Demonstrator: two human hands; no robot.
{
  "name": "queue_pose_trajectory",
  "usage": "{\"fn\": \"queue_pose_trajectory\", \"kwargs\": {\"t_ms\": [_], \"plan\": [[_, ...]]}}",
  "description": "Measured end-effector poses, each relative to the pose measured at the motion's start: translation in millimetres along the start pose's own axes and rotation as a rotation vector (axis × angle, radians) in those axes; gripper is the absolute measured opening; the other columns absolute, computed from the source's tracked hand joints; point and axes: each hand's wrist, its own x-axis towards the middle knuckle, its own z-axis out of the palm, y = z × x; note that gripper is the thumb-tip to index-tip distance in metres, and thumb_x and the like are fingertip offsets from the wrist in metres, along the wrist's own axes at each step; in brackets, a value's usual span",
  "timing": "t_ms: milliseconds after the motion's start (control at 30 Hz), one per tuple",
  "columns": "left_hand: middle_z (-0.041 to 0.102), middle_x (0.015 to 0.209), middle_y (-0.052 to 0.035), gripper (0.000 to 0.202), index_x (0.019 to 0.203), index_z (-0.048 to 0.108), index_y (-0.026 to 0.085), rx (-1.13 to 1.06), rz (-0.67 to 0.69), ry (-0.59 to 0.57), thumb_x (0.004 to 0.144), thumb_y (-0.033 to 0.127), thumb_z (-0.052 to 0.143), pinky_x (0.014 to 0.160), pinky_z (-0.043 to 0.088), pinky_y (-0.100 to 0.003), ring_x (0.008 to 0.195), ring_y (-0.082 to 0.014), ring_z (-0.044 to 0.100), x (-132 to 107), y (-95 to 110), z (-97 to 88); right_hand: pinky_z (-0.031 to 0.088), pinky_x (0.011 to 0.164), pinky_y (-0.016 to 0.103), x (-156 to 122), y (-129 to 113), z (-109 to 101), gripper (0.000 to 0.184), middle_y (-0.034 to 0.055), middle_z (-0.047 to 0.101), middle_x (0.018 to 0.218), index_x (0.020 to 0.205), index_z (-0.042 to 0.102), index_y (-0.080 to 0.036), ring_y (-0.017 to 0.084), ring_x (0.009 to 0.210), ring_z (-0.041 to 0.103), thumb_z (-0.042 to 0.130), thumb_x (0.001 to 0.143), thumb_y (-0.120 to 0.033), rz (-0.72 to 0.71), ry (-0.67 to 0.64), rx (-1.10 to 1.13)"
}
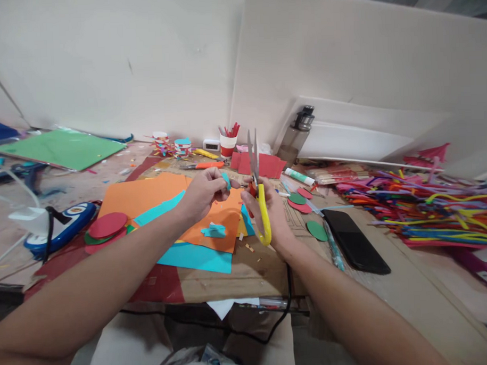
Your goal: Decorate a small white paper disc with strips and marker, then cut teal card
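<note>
My left hand [206,192] is closed, pinching a small teal paper piece [226,180] between thumb and fingertips. In my right hand [274,210] is a pair of scissors [262,203] with a yellow handle, its blades pointing up and slightly apart. A small red part shows by the right fingers, with a narrow tip toward the left hand; I cannot make out what it belongs to. Under the hands lie orange paper sheets [148,194] and a blue paper sheet [198,257]. Small teal paper cuttings [214,230] rest on the orange paper.
At the right are a black phone [355,242], a glue stick [299,176] and a pile of pipe cleaners [428,202]. A bottle [295,135] leans at the back near a cup [228,144]. A blue-white power strip [65,228] sits left; a black cable [289,292] hangs in front.
</note>
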Motion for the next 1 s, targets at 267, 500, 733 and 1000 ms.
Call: {"fn": "queue_pose_trajectory", "kwargs": {"t_ms": [267, 500, 733, 1000], "plan": [[0.059, 0.055, 0.0011, 0.018, 0.068, 0.052, 0.016, 0.199, 0.023, -0.088, 0.072, 0.021, 0.069, 0.048, 0.039, -0.021, 0.046, -0.0078, 0.051, -2, -5, 3.5, 0.039, 0.052, 0.023, 0, -4, -1, 0.037, -0.0031, 0.051, 0.077, 0.103, 0.049, -0.023, 0.008, 0.059, 0.046, 0.065, 0.078, -0.045, -0.009, 0.059, 0.064], [0.06, 0.051, 0.0014, 0.028, 0.073, 0.053, 0.016, 0.3, -0.01, -0.111, 0.065, 0.023, 0.079, 0.043, 0.041, -0.021, 0.043, -0.0108, 0.057, -7, -4, 12.6, 0.039, 0.051, 0.022, 2, -5, -3, 0.034, -0.0056, 0.047, 0.073, 0.102, 0.049, -0.024, 0.007, 0.054, 0.041, 0.064, 0.078, -0.042, -0.026, 0.078, 0.032], [0.067, 0.06, -0.0057, 0.019, 0.073, 0.063, 0.012, 0.329, -0.147, -0.15, 0.07, 0.026, 0.075, 0.049, 0.047, -0.022, 0.053, -0.0147, 0.065, -7, -6, 9.1, 0.039, 0.052, 0.023, 2, -8, -4, 0.033, -0.0065, 0.047, 0.071, 0.099, 0.049, -0.023, 0.007, 0.054, 0.042, 0.066, 0.076, -0.04, -0.024, 0.029, 0.014], [0.061, 0.064, -0.0002, 0.021, 0.072, 0.067, 0.013, -0.046, -0.112, 0.019, 0.063, 0.026, 0.081, 0.048, 0.041, -0.017, 0.054, -0.0062, 0.055, 3, -1, -1.4, 0.042, 0.061, 0.024, 2, -1, -4, 0.034, 0.0011, 0.056, 0.088, 0.105, 0.05, -0.023, 0.012, 0.07, 0.049, 0.054, 0.086, -0.051, -0.013, -0.085, -0.11]]}}
